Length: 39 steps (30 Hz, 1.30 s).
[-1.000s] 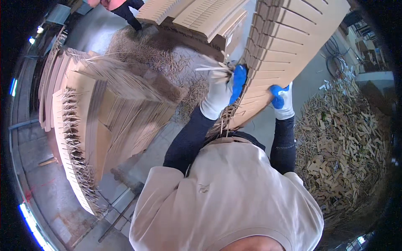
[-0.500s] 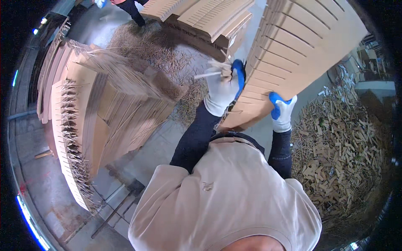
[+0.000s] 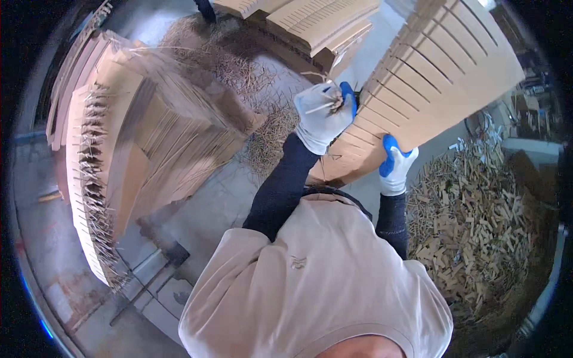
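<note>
A stack of slotted brown cardboard sheets (image 3: 412,101) stands tilted in front of me, its near end close to my waist. My left hand (image 3: 325,116), in a white glove with blue fingers, is closed around a bunch of thin cardboard strips (image 3: 318,107) at the stack's left slotted edge. On the right edge my right hand (image 3: 397,167), gloved the same way, grips the sheets with its thumb on top; its other fingers are hidden underneath.
To the left is a tall stack of slotted cardboard (image 3: 161,155) with strips sticking out. More slotted sheets (image 3: 325,24) lie ahead. Strip scraps (image 3: 262,143) litter the floor, and a large heap of cardboard offcuts (image 3: 471,232) lies at the right.
My left hand has moved slightly right and turned, still holding strips. The right hand keeps its grip on the sheets. A person's leg at the top has moved partly out of view.
</note>
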{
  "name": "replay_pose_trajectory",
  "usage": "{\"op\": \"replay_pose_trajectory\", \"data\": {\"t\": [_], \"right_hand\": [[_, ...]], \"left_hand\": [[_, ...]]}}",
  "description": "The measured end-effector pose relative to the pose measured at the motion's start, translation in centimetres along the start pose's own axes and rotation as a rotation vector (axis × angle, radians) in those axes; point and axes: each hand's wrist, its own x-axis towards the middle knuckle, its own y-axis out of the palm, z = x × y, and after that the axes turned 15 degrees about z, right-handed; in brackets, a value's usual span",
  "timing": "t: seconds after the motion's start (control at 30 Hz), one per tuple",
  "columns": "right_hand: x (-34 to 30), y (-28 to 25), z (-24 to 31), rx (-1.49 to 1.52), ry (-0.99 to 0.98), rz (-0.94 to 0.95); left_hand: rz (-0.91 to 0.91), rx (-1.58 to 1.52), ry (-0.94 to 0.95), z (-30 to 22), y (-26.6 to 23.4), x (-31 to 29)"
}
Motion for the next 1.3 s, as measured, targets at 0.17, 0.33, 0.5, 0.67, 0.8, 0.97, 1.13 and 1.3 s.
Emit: {"op": "replay_pose_trajectory", "data": {"t": [0.17,0.33,0.5,0.67,0.8,0.97,1.13,1.3], "right_hand": [[-1.4,1.2,0.5,0.015,-0.147,-0.116],[-0.4,-1.0,-0.5,-0.104,-0.165,-0.014],[-0.1,-1.7,-1.5,-0.112,-0.080,0.006],[0.3,-0.9,1.1,-0.150,-0.082,0.017],[0.6,-1.1,-0.1,-0.061,-0.077,-0.175],[1.8,-3.0,0.2,0.152,0.015,-0.211],[2.4,-4.8,-2.0,0.345,0.010,-0.142],[4.3,-3.9,-0.7,0.436,0.071,-0.105]], "left_hand": [[0.016,-0.188,-0.137,0.7,-0.1,-0.2],[0.024,-0.995,-0.570,-1.0,-0.2,-1.6],[0.078,-1.097,-0.743,-1.0,-0.1,-1.0],[-0.232,-1.200,-0.670,0.7,1.8,-2.1],[-0.414,-1.592,-0.710,0.0,-2.6,1.3],[-0.399,-1.075,-0.530,1.6,-4.2,0.0],[0.715,-0.370,-0.407,1.0,-4.6,-2.5],[0.716,-0.603,-0.162,2.7,-3.1,-3.5]]}}
